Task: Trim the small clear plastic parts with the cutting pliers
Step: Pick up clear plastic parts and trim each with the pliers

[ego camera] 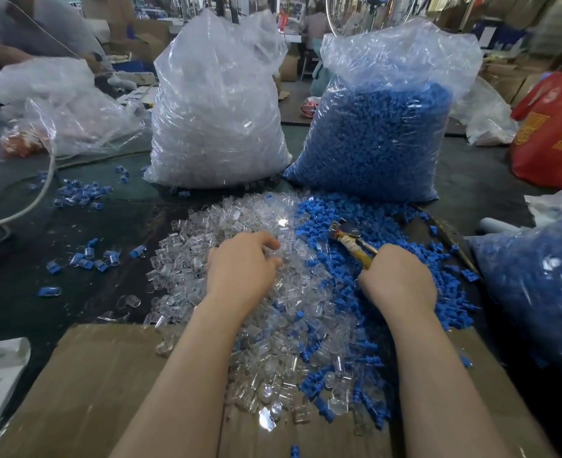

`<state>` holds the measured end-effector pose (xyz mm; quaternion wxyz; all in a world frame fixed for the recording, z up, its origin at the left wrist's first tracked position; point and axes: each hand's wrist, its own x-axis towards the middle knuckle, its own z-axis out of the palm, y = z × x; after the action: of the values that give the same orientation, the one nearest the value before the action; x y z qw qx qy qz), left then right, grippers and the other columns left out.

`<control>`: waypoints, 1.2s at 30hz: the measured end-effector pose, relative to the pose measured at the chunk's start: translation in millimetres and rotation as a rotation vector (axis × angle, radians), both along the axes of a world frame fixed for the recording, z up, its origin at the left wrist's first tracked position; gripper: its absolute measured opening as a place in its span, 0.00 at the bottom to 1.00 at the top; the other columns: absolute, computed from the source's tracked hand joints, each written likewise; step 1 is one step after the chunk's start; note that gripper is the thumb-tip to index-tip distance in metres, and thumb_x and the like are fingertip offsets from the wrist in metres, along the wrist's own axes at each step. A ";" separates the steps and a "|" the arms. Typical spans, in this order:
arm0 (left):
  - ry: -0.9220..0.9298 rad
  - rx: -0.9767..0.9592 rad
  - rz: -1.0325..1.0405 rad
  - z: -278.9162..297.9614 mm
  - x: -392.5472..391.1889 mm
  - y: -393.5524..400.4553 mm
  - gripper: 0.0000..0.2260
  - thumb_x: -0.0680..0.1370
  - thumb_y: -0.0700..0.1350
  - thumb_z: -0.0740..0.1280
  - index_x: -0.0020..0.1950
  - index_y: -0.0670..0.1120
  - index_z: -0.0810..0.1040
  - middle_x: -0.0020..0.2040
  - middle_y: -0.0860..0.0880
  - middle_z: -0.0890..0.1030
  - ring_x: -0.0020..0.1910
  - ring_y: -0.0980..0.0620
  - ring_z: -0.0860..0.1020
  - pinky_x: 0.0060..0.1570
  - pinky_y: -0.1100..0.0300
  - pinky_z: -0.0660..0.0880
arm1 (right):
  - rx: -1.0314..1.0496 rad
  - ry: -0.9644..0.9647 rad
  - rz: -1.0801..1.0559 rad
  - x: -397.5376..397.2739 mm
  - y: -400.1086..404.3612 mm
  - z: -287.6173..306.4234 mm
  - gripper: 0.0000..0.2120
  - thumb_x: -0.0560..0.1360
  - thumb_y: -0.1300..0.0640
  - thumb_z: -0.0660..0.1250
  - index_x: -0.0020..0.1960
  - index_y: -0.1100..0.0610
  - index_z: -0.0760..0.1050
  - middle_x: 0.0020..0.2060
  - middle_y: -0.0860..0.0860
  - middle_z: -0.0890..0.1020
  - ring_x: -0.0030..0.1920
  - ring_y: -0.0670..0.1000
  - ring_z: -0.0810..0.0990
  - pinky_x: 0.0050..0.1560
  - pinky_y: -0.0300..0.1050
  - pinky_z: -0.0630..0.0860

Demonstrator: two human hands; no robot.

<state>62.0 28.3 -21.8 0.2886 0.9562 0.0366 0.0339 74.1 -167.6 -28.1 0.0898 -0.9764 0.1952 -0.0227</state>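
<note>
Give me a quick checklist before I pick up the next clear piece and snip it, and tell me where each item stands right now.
1. Cutting pliers in hand: ok, the right hand grips the handles.
2. Pliers' jaws clear of the parts: ok, the head is raised above the blue parts.
3. Jaws open for a cut: cannot tell, the head is too small and blurred.
4. Left hand on the clear parts: ok, its curled fingers reach into the pile.
5. Single piece pinched: cannot tell, the fingertips are hidden.
6. Clear pile free of blue parts: not ok, the two mix near the cardboard.
</note>
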 end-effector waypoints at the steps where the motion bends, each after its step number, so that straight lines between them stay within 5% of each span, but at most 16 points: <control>1: -0.010 -0.021 -0.006 -0.2 0.1 0.1 0.09 0.78 0.50 0.69 0.59 0.56 0.79 0.48 0.58 0.80 0.45 0.57 0.80 0.58 0.48 0.78 | -0.002 0.004 0.011 0.6 0.3 -0.2 0.11 0.75 0.53 0.68 0.42 0.54 0.67 0.38 0.51 0.72 0.30 0.51 0.67 0.28 0.44 0.61; 6: -0.016 -0.019 -0.035 -4.1 1.8 1.7 0.10 0.78 0.49 0.70 0.59 0.54 0.81 0.49 0.55 0.82 0.42 0.60 0.79 0.45 0.60 0.79 | 0.029 -0.001 0.028 1.2 -1.6 -0.1 0.09 0.74 0.53 0.68 0.46 0.53 0.69 0.36 0.50 0.69 0.31 0.51 0.67 0.30 0.44 0.63; 10: -0.048 -0.107 -0.003 -5.2 1.1 3.2 0.08 0.77 0.51 0.71 0.56 0.55 0.82 0.41 0.60 0.79 0.36 0.63 0.78 0.31 0.70 0.69 | 0.029 0.008 0.042 2.3 -1.1 -1.9 0.09 0.74 0.53 0.68 0.44 0.53 0.68 0.38 0.51 0.72 0.31 0.51 0.70 0.31 0.45 0.66; 18: -0.121 -0.512 0.049 -0.2 -0.9 2.2 0.08 0.73 0.52 0.75 0.49 0.54 0.84 0.42 0.57 0.83 0.42 0.60 0.81 0.43 0.64 0.77 | 0.021 0.042 0.011 2.8 0.3 -1.6 0.13 0.74 0.54 0.69 0.38 0.53 0.66 0.33 0.52 0.74 0.31 0.53 0.73 0.29 0.45 0.67; 22: -0.104 -0.806 0.070 4.4 -3.5 1.6 0.05 0.71 0.49 0.76 0.44 0.51 0.84 0.39 0.52 0.85 0.38 0.58 0.82 0.34 0.70 0.75 | 0.015 0.046 0.018 1.5 1.8 0.3 0.10 0.74 0.54 0.68 0.40 0.54 0.69 0.35 0.52 0.75 0.32 0.53 0.73 0.29 0.46 0.68; 28: -0.085 -1.121 0.086 12.5 -4.1 -0.2 0.13 0.64 0.47 0.75 0.45 0.43 0.82 0.37 0.50 0.85 0.36 0.57 0.82 0.40 0.66 0.80 | 0.036 -0.035 0.017 1.1 1.7 1.2 0.07 0.76 0.54 0.66 0.45 0.55 0.69 0.34 0.51 0.72 0.31 0.52 0.70 0.27 0.44 0.62; 32: -0.077 -1.290 0.128 14.8 -3.2 -3.2 0.12 0.64 0.45 0.76 0.45 0.42 0.81 0.37 0.49 0.85 0.36 0.55 0.83 0.39 0.63 0.81 | 0.284 -0.197 0.088 4.3 0.8 4.1 0.06 0.77 0.53 0.65 0.50 0.55 0.72 0.35 0.50 0.72 0.33 0.52 0.70 0.35 0.47 0.68; 36: 0.003 -1.413 0.072 18.1 -5.2 -12.0 0.12 0.64 0.42 0.75 0.46 0.42 0.81 0.39 0.48 0.86 0.38 0.54 0.84 0.39 0.65 0.80 | 0.929 -0.367 0.205 -2.4 12.9 14.3 0.05 0.79 0.57 0.66 0.50 0.51 0.80 0.35 0.48 0.80 0.29 0.44 0.72 0.27 0.38 0.71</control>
<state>56.8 16.3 -3.7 0.8387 0.5383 0.0817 0.0104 71.7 -154.7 -13.8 0.5491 -0.8274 0.0689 -0.0957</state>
